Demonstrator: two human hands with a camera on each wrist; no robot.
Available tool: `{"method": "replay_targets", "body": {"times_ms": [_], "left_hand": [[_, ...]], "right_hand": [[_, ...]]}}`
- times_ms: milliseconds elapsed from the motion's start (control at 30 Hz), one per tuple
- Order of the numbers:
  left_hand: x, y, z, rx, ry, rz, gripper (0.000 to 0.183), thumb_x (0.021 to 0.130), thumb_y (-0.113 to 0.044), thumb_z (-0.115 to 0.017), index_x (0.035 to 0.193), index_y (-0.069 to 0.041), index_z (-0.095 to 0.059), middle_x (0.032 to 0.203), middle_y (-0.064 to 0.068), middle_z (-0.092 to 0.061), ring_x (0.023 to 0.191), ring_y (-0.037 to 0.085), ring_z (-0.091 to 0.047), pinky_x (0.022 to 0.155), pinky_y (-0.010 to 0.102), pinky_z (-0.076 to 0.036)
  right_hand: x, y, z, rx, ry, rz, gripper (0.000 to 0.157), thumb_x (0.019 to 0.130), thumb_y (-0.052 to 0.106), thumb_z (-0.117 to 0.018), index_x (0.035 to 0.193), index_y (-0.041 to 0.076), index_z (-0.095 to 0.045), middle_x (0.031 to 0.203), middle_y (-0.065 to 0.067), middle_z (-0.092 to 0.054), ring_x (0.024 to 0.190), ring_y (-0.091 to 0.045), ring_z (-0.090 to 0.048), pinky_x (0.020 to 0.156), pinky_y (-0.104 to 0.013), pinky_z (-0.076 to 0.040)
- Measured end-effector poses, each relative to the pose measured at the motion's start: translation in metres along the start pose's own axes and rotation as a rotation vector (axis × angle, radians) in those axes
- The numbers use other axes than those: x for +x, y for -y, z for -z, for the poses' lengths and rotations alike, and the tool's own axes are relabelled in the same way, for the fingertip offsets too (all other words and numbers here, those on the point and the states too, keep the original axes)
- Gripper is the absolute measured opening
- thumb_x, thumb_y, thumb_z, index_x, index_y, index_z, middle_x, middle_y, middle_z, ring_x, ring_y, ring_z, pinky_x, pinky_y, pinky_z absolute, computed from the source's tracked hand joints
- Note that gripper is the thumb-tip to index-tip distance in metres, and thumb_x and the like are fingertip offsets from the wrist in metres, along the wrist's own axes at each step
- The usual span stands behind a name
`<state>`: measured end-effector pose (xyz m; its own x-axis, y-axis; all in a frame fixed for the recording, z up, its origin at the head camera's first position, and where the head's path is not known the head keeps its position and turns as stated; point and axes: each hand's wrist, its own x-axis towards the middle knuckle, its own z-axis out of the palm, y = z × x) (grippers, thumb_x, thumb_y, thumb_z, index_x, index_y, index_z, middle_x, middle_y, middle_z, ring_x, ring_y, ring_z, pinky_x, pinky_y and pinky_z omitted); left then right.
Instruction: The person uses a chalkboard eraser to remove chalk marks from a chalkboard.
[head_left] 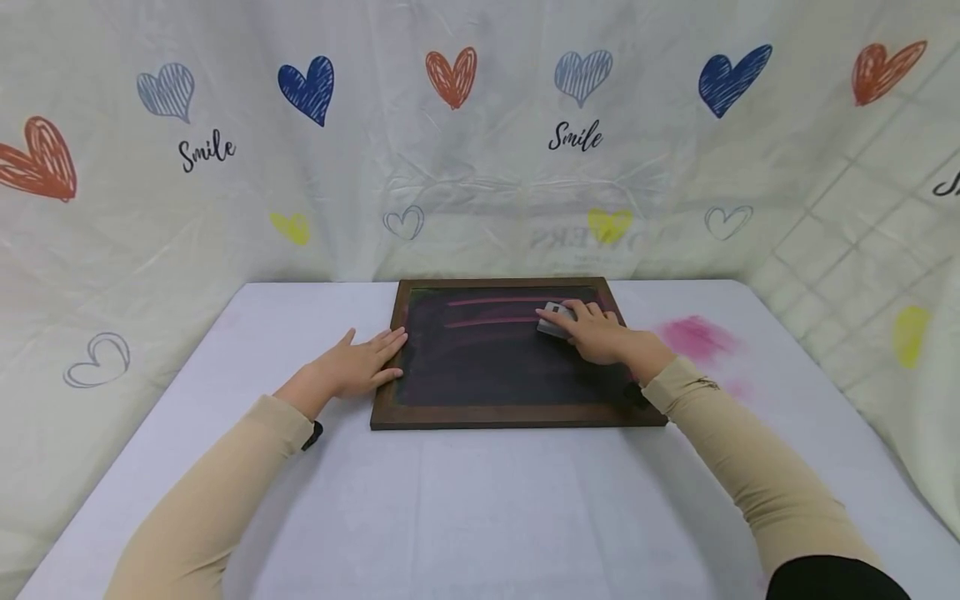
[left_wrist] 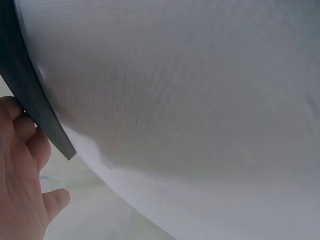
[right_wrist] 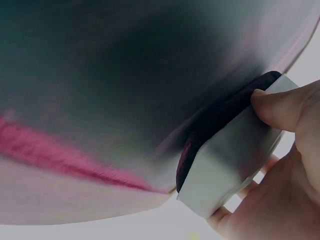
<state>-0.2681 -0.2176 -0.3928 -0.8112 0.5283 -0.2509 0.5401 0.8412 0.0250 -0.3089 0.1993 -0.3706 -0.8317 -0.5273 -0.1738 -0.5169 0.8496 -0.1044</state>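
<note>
On the far backdrop (head_left: 360, 167) we read "Smile" (head_left: 574, 136) 2 times in full. On the table (head_left: 480, 500) we see the left hand (head_left: 360, 364), fingers straight, touching the left edge of a framed blackboard (head_left: 480, 367); the right hand (head_left: 600, 335) grips a gray eraser (right_wrist: 225, 155) on its far right part, beside 2 pink lines (head_left: 487, 321).

Pink-streaked black chalkboard (head_left: 480, 371), brown frame (head_left: 517, 416), grey eraser (right_wrist: 225, 157)

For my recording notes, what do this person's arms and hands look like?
The left hand and right hand are bare, without gloves. Plain tan sleeves reach the wrists, where small black items show, too unclear to name.
</note>
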Motion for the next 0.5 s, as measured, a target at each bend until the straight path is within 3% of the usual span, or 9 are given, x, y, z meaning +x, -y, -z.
{"method": "replay_targets", "body": {"times_ms": [233,500], "left_hand": [[-0.001,0.0,0.002,0.001,0.001,0.001,0.072,0.111,-0.047,-0.038,0.165,-0.006,-0.014,0.171,0.012,-0.014,0.155,0.029,-0.02,0.118,0.069,-0.009],[-0.003,-0.001,0.002,-0.021,0.005,0.002,0.072,0.111,-0.046,-0.039,0.165,-0.005,-0.014,0.17,0.013,-0.013,0.155,0.03,-0.019,0.118,0.069,-0.008]], "right_hand": [[0.007,0.009,0.0,0.011,-0.019,0.032,0.062,0.109,0.008,-0.048,0.164,0.025,-0.026,0.159,-0.027,-0.026,0.136,-0.047,-0.035,0.096,-0.062,-0.037],[0.042,0.066,-0.003,-0.039,0.014,0.106,0.065,0.109,0.009,-0.046,0.166,0.029,-0.021,0.16,-0.023,-0.025,0.136,-0.044,-0.036,0.1,-0.06,-0.037]]}}
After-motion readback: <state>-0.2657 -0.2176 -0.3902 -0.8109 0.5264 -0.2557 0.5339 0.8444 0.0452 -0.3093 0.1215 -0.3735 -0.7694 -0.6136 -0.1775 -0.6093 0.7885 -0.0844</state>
